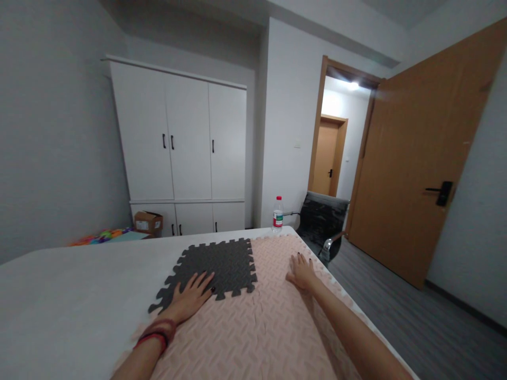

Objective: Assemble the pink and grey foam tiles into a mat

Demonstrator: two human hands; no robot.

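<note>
A dark grey foam mat tile (217,264) with jagged interlocking edges lies on the table, beside and against pink foam mat tiles (237,338). My left hand (192,298) rests on the near left part of the grey tile, fingers spread flat, with the wrist over the pink foam. On the far right pink tile lies my right hand (301,272), its fingers stretched forward and apart. Neither hand holds anything. My left hand and forearm hide part of the grey tile's near left edge.
A water bottle (278,214) with a red cap stands at the white table's (71,285) far edge. Beyond are a black chair (322,216), an open wooden door (428,153) and a white cabinet (190,142). A cardboard box (148,222) sits behind the table.
</note>
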